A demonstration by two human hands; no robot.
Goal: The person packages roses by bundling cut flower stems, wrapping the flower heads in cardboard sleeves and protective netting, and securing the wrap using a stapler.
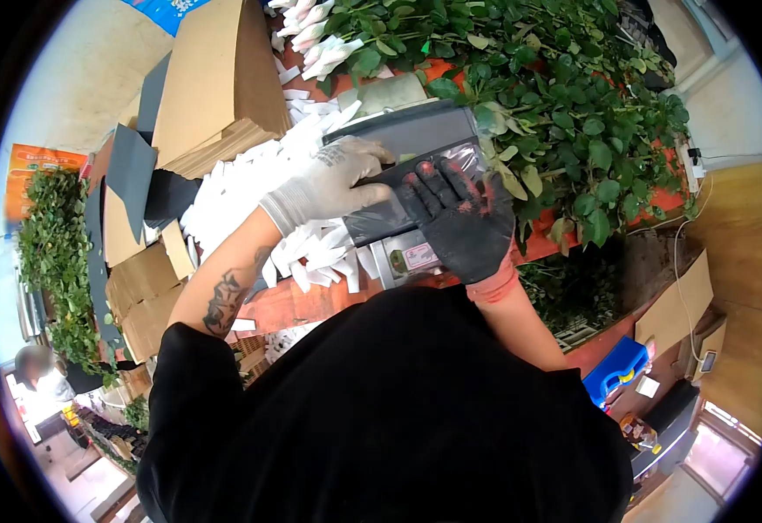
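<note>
My left hand (333, 180), in a white knit glove, reaches over the left side of a dark box (372, 222), its fingers curled at the box; whether they grip it is unclear. Above the box's right part is my right hand (464, 213), in a dark glove with a red cuff, palm up with its fingers spread and nothing in it. Clear shiny film (464, 155) lies by its fingertips. Beneath the box's near edge shows a device with a label (418, 255). Many white paper-like strips (250, 187) are piled left of the box.
Leafy green stems (564, 122) cover the table's right side. Flat cardboard (198, 87) is stacked at the upper left. White-wrapped bundles (316, 39) lie at the top. A blue case (616, 370) is at lower right. Another person (37, 370) is at far left.
</note>
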